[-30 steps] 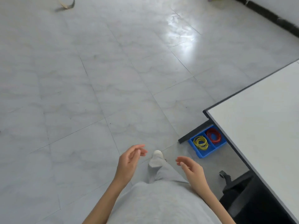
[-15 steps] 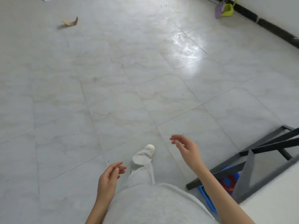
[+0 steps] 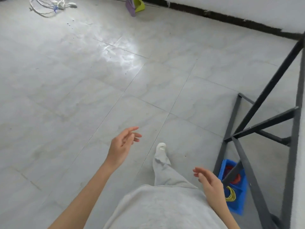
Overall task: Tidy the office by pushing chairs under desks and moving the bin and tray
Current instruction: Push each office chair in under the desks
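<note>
Both hands are held free in the air with relaxed, slightly spread fingers, and nothing is gripped by either. The left hand (image 3: 121,147) is raised ahead of the body at the lower middle of the frame, palm turned inward; the right hand (image 3: 210,185) is kept lower and closer, at the lower right, just beside the blue tray (image 3: 237,204) as seen from above, though no contact with it can be made out. A grey garment fills the bottom edge, and one grey trouser leg ending in a white-socked foot (image 3: 160,150) is planted on the tiled floor (image 3: 82,96) between the two hands.

The blue tray is seen on the floor at the lower right, under the dark metal frame of the counter (image 3: 247,134), partly crossed by a frame bar. Yellow rubber bands (image 3: 231,195) lie in its nearer compartment and red bands (image 3: 236,178) in the farther one.

A bright patch of reflected light is shown on the tiles at the upper middle. Along the top edge, a green and purple plastic item (image 3: 134,5) is set near the black skirting (image 3: 231,18), and a tangle of white cord (image 3: 49,5) lies at the upper left.
</note>
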`<state>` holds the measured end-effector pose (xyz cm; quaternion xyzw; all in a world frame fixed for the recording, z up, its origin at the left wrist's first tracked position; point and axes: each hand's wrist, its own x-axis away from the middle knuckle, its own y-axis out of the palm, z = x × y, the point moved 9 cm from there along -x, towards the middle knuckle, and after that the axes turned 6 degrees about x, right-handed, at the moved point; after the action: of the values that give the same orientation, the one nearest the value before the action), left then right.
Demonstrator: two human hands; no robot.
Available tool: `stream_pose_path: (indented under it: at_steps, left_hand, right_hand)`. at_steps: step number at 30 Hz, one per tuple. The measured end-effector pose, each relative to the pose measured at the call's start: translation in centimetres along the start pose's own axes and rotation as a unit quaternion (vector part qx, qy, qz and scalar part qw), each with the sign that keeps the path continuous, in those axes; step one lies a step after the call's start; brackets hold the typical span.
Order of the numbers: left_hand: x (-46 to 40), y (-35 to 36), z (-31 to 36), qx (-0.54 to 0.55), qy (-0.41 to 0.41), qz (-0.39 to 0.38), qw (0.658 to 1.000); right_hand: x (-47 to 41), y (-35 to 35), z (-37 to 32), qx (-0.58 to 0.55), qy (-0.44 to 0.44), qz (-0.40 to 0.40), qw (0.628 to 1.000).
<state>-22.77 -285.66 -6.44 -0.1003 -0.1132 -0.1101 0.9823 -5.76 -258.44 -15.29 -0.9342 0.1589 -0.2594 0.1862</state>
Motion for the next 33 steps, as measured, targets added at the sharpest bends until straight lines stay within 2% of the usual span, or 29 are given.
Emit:
stream_pose_path:
  at_steps: [2, 6, 14, 18, 22, 25, 29, 33]
  left_hand:
    - [-5.4, 0.9, 0.5, 0.009, 0.001, -0.009, 1.000]
    - [-14.5, 2.8, 0.3, 0.022, -0.023, -0.006, 0.999]
    - [-28.9, 4.2, 3.6, 0.029, -0.064, 0.031, 0.997]
    - [-38.0, 6.0, 4.9, 0.032, -0.066, 0.026, 0.997]
    - [-49.9, 10.9, 7.5, 0.018, -0.064, -0.040, 0.997]
    - [-59.5, 15.2, 11.1, 0.013, -0.053, -0.096, 0.994]
    - [-72.4, 23.3, 19.2, -0.022, 0.002, -0.198, 0.980]
    - [-81.1, 33.1, 25.8, -0.079, 0.038, -0.301, 0.950]
  right_hand:
    - [-4.7, 0.4, -1.5, -0.018, 0.004, 0.022, 1.000]
    - [-16.6, 0.8, -7.5, -0.047, -0.018, 0.018, 0.999]
    - [-38.5, -3.3, -26.5, -0.066, -0.125, 0.001, 0.990]
    - [-47.3, -4.6, -30.1, -0.081, -0.133, 0.015, 0.988]
    - [-55.4, -6.5, -29.0, -0.088, -0.081, 0.042, 0.992]
    - [-59.7, -9.1, -26.3, -0.097, -0.006, 0.074, 0.992]
    - [-63.8, -15.5, -25.2, -0.143, 0.061, 0.162, 0.975]
    - [-67.1, -21.3, -25.1, -0.182, 0.103, 0.249, 0.945]
